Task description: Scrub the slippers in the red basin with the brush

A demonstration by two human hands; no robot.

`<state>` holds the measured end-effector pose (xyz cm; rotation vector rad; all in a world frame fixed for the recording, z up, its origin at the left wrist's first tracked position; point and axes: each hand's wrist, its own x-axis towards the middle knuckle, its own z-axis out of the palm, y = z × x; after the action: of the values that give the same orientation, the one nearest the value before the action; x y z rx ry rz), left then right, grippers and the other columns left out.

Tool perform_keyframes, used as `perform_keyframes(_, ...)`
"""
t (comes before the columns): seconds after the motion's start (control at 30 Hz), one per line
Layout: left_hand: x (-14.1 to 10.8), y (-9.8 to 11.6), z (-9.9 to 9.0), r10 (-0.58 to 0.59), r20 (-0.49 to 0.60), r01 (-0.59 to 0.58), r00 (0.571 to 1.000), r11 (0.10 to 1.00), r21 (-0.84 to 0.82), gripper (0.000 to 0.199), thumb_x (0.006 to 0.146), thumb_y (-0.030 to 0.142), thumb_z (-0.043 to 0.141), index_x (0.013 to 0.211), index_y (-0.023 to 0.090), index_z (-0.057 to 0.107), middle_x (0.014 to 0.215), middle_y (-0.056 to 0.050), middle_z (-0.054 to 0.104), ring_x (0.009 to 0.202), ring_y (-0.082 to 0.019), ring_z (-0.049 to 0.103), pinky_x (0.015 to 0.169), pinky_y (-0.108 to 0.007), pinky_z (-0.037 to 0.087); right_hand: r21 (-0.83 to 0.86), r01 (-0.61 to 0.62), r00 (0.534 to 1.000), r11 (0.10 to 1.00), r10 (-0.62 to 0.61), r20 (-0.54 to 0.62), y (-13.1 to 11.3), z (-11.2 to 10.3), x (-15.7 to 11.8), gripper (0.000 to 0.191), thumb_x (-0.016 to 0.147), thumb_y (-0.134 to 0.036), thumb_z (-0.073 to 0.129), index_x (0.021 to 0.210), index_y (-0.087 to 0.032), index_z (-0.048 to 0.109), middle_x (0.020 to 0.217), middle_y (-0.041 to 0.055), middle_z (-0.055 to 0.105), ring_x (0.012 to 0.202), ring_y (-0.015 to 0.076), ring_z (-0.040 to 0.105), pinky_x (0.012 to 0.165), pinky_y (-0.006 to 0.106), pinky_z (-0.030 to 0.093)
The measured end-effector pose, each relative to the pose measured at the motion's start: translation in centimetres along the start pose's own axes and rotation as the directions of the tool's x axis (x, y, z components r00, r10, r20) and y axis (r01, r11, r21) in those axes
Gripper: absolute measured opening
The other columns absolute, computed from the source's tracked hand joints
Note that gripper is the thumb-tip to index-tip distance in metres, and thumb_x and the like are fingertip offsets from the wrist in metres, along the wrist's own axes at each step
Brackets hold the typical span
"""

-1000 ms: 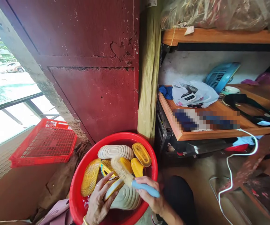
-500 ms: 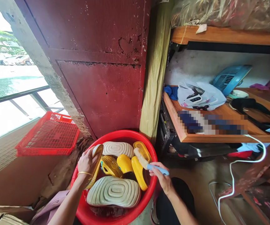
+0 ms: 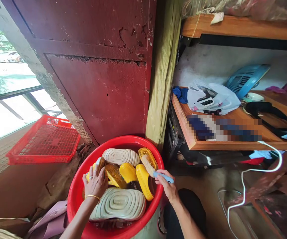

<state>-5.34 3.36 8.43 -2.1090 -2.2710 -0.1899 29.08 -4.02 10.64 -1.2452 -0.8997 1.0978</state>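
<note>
My left hand [image 3: 96,183] lies over a yellow slipper [image 3: 100,163] at the left side of a red tub [image 3: 115,140], its fingers spread and touching the slipper. Much of that slipper is hidden beneath the hand. The fingers of my right hand [image 3: 167,183] are wrapped round the blue handle of a scrub brush [image 3: 148,165]. Its pale bristle head is above a yellow clog [image 3: 144,182] at the tub's right. Another yellow slipper [image 3: 127,172] sits in the middle. Two pale soles face up, one at the back [image 3: 120,156] and one in front [image 3: 119,204]. Dark water shows between them.
A red plastic crate [image 3: 45,141] stands left of the tub, near mauve material [image 3: 50,220]. Behind the tub is a maroon door [image 3: 96,93]. At right, a wooden shelf [image 3: 223,145] bears a white plastic bag [image 3: 215,99] and a blue fan [image 3: 248,79]. A white cable [image 3: 244,189] hangs down.
My left hand has lowered the yellow slipper into the tub, and its fingers have spread over it. My right hand still holds the brush over the right side. The view has shifted slightly.
</note>
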Motion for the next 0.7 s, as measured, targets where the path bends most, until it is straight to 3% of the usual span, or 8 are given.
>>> perform_keyframes(0.03,-0.4,2.0,-0.2,0.055,-0.017,-0.056,0.998,0.998,-0.043,0.052,0.102,0.032,0.035,0.145,0.014,0.058,0.163,-0.021,0.043,0.155,-0.036,0.034,0.126,-0.056,0.025,0.002,0.000,1.000,1.000,0.000,-0.004,0.1,0.0,0.0,0.063,0.073,-0.070,0.082,0.104,-0.016,0.078,0.096,0.0129,0.081,0.089,0.0305,0.078,0.075,0.040,0.066)
perform_keyframes(0.07,-1.0,4.2,-0.2,0.159,0.048,-0.151,0.986,0.980,-0.132,0.054,0.102,0.037,0.037,0.146,0.012,0.056,0.157,-0.021,0.051,0.147,-0.032,0.046,0.123,-0.046,0.033,0.005,0.002,1.000,1.000,-0.002,-0.007,0.1,0.1,0.0,0.062,0.074,-0.070,0.082,0.104,-0.016,0.078,0.097,0.0131,0.081,0.089,0.0305,0.078,0.076,0.040,0.066)
perform_keyframes(0.13,-2.4,9.2,0.5,0.250,0.229,-0.178,0.941,0.939,-0.293,0.066,0.102,0.046,0.041,0.155,0.008,0.042,0.140,-0.023,0.065,0.131,-0.033,0.060,0.113,-0.044,0.044,0.004,0.010,1.000,1.000,-0.010,-0.011,0.0,0.2,-0.1,0.062,0.075,-0.071,0.081,0.103,-0.016,0.078,0.099,0.0134,0.081,0.090,0.0305,0.078,0.076,0.040,0.066)
perform_keyframes(0.23,-4.3,15.6,2.2,0.207,0.303,-0.108,0.930,0.943,-0.313,0.083,0.096,0.059,0.051,0.157,0.005,0.039,0.131,-0.027,0.068,0.127,-0.041,0.062,0.108,-0.051,0.046,-0.016,0.014,1.000,1.000,-0.014,0.008,-0.3,0.3,-0.4,0.060,0.076,-0.070,0.080,0.103,-0.017,0.078,0.095,0.0123,0.081,0.089,0.0307,0.079,0.075,0.040,0.067)
perform_keyframes(0.3,-4.8,18.2,3.2,0.140,0.347,-0.033,0.927,0.955,-0.296,0.092,0.086,0.057,0.067,0.156,0.004,0.039,0.138,-0.032,0.062,0.134,-0.047,0.055,0.110,-0.055,0.043,-0.023,0.009,1.000,1.000,-0.009,0.021,-0.5,0.2,-0.6,0.059,0.076,-0.070,0.081,0.102,-0.017,0.078,0.092,0.0113,0.081,0.086,0.0305,0.079,0.075,0.041,0.067)
perform_keyframes(0.37,-4.8,19.1,3.7,0.100,0.382,0.024,0.919,0.952,-0.306,0.090,0.080,0.040,0.076,0.156,0.006,0.040,0.142,-0.032,0.059,0.137,-0.048,0.052,0.112,-0.055,0.040,-0.031,0.006,1.000,0.999,-0.006,0.014,-0.6,-0.1,-0.8,0.058,0.075,-0.069,0.082,0.102,-0.018,0.078,0.092,0.0108,0.081,0.084,0.0300,0.079,0.074,0.040,0.067)
perform_keyframes(0.47,-3.9,18.5,4.1,0.070,0.409,0.098,0.910,0.922,-0.375,0.078,0.080,0.022,0.069,0.153,0.009,0.044,0.135,-0.028,0.066,0.130,-0.042,0.060,0.108,-0.050,0.044,-0.049,0.015,1.000,0.999,-0.015,-0.005,-0.5,-0.6,-0.7,0.059,0.076,-0.069,0.081,0.102,-0.016,0.078,0.094,0.0117,0.081,0.084,0.0294,0.079,0.072,0.038,0.067)
perform_keyframes(0.7,-2.3,16.3,4.4,-0.067,0.417,0.332,0.906,0.724,-0.605,0.057,0.088,0.027,0.059,0.142,0.012,0.050,0.105,-0.018,0.076,0.105,-0.033,0.073,0.092,-0.042,0.052,-0.034,0.032,0.999,0.999,-0.032,0.001,0.3,-0.3,-0.4,0.058,0.075,-0.067,0.081,0.102,-0.016,0.078,0.092,0.0114,0.082,0.079,0.0282,0.079,0.068,0.037,0.068)
